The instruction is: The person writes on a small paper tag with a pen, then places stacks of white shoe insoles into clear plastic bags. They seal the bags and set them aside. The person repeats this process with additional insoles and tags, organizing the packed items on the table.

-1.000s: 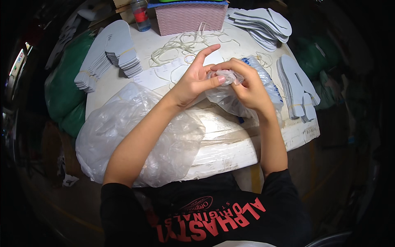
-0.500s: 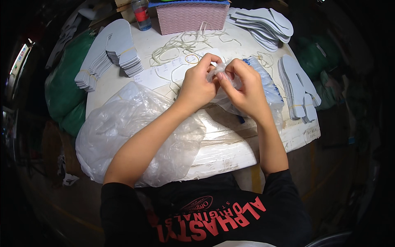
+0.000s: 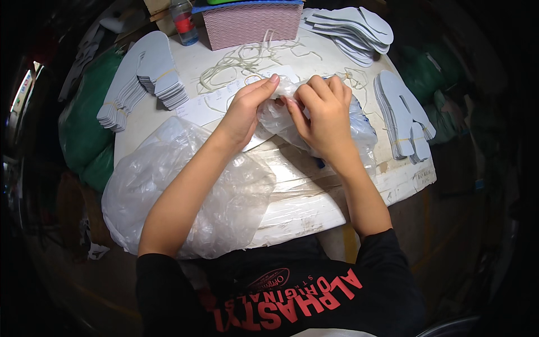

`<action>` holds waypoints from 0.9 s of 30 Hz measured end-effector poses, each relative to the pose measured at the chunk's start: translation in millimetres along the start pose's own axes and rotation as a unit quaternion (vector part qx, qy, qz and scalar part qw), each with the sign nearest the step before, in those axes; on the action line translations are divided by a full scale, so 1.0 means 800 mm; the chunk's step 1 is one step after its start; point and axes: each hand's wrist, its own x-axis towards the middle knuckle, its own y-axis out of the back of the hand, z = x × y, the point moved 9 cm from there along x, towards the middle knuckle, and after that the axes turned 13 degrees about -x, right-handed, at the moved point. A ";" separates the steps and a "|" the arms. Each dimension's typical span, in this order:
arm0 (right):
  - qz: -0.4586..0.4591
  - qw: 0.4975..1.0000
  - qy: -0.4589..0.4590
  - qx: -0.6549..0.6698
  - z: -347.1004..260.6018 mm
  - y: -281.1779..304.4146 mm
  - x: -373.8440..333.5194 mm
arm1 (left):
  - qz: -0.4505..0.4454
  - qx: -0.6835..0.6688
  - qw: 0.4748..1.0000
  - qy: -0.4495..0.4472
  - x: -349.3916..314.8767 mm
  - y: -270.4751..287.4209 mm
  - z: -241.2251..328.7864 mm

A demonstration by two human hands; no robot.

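A clear plastic bag with blue marks showing through it lies at the right-centre of the table, partly behind my right hand. Its bunched upper edge is between my two hands. My left hand grips that edge from the left, thumb stretched along the plastic, the other fingers mostly hidden. With bent fingers and thumb, my right hand pinches the plastic just beside it. Under and beside my left forearm spreads a large, crumpled translucent plastic bag, with pale flat pieces faintly visible inside.
Banded stacks of grey-white cut pieces stand at left and right; a looser pile lies far right. A pink box, a bottle, pale cords and a written-on paper strip are on the table.
My hands have moved a little apart, the left one leftward and down. The bunched plastic between them is now opened wider. The whole view has shifted slightly.
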 end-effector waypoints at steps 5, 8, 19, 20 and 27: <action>-0.028 0.997 0.051 0.043 -0.035 -0.007 -0.010 | 0.146 0.009 0.989 -0.037 0.003 0.024 -0.005; -0.057 0.994 0.077 0.054 -0.045 -0.008 -0.015 | 0.202 0.004 0.979 -0.015 0.006 0.043 -0.007; -0.172 0.961 0.144 0.164 -0.068 0.010 -0.024 | 0.256 0.045 0.965 -0.006 0.018 0.079 -0.009; -0.204 0.951 0.157 0.172 -0.071 0.012 -0.028 | 0.257 0.059 0.964 -0.004 0.020 0.079 -0.011; -0.205 0.901 0.178 0.339 -0.061 0.048 -0.012 | 0.181 0.099 0.978 -0.017 0.031 0.049 -0.010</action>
